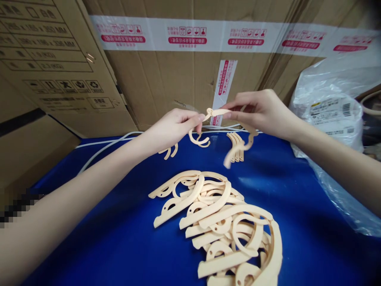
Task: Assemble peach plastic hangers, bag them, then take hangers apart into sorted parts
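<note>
Above the far part of the blue surface, my left hand (pixel 181 121) is closed in a pinch on one end of a beige plastic folding hanger (pixel 219 112). My right hand (pixel 262 109) grips the other end between thumb and fingers. A small looped joint shows between the two hands. Below my left fingers hang curved hook pieces (pixel 198 141); whether they belong to the held hanger I cannot tell. A wavy beige arm (pixel 238 151), slightly blurred, dangles under my right hand. Nearer to me lies an overlapping pile of folded beige hangers (pixel 214 218).
Several curved beige strips (pixel 236 146) lie in a row at the back, and small hooks (pixel 170 151) rest beside my left wrist. Cardboard boxes (pixel 166 75) wall the far side. White cables (pixel 101 153) run along the back edge. A clear plastic bag (pixel 327 115) stands at right.
</note>
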Tool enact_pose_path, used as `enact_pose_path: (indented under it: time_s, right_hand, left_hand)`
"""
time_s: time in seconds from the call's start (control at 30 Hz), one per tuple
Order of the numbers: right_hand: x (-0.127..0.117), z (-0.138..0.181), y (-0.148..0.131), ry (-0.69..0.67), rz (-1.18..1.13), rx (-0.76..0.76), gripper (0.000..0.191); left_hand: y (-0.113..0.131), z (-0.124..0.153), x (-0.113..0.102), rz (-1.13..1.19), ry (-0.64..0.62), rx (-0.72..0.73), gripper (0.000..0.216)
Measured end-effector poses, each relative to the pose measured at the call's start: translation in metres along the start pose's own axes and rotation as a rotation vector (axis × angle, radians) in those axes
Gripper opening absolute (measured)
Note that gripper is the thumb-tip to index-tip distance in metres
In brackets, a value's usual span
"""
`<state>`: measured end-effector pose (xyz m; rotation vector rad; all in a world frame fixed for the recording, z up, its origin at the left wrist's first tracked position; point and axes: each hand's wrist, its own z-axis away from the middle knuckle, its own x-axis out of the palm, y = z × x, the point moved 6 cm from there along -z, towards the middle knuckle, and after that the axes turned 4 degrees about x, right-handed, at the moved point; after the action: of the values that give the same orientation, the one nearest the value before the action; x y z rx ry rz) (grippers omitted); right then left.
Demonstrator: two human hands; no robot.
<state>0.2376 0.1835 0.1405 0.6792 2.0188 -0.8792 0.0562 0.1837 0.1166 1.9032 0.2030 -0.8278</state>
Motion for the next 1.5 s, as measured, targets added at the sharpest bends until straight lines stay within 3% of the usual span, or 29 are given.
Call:
enact_pose_path:
  time_s: [0.13,0.2,0.33,0.43,0.57,0.77,0.93,1.03,1.17,1.27,1.33,1.37,1.43,1.5]
  right_hand:
    - [0.012,0.002,-0.001,-0.089,0.490,-0.029,0.038]
    - [0.020,0.004,0.003,-0.156,0.505,0.013,0.036]
    - [0.035,0.007,0.017,-0.231,0.111,0.076,0.031]
    - [0.036,0.010,0.040,-0.172,-0.224,0.230,0.036]
    - [0.034,0.015,0.063,-0.092,-0.556,0.452,0.021]
    - [0.031,0.019,0.056,-0.037,-0.577,0.494,0.022]
    - [0.026,0.022,0.048,0.051,-0.610,0.540,0.021]
    - [0.019,0.024,0.048,0.172,-0.658,0.577,0.017]
    - [0.012,0.026,0.053,0.358,-0.749,0.608,0.011]
    - [0.002,0.028,0.061,0.522,-0.854,0.535,0.015]
    - [-0.004,0.027,0.060,0.514,-0.756,0.428,0.024]
    - [-0.006,0.026,0.056,0.458,-0.600,0.362,0.024]
    - [-0.004,0.025,0.039,0.289,-0.131,0.204,0.014]
    - [0.009,0.025,0.019,0.113,0.359,0.036,0.009]
  left_hand:
    - [0.000,0.001,0.006,-0.103,0.004,0.057,0.036]
    - [-0.003,0.002,0.010,-0.170,0.058,0.086,0.035]
    - [-0.014,0.002,0.023,-0.212,0.133,0.122,0.035]
    - [-0.028,-0.002,0.030,-0.228,0.149,0.095,0.032]
    - [-0.057,-0.017,0.043,-0.219,0.044,-0.034,0.035]
    - [-0.088,-0.033,0.067,-0.231,-0.164,-0.200,0.032]
    - [-0.085,-0.030,0.065,-0.299,-0.111,-0.182,0.031]
    - [-0.082,-0.027,0.060,-0.277,-0.046,-0.177,0.036]
    - [-0.073,-0.026,0.054,-0.095,-0.006,-0.182,0.050]
    - [-0.057,-0.024,0.054,0.198,-0.097,-0.221,0.066]
    - [-0.046,-0.020,0.053,0.480,-0.149,-0.307,0.054]
    - [-0.040,-0.017,0.050,0.575,-0.146,-0.347,0.043]
    - [-0.032,-0.013,0.043,0.659,-0.099,-0.400,0.030]
    - [-0.027,-0.009,0.039,0.647,-0.051,-0.416,0.029]
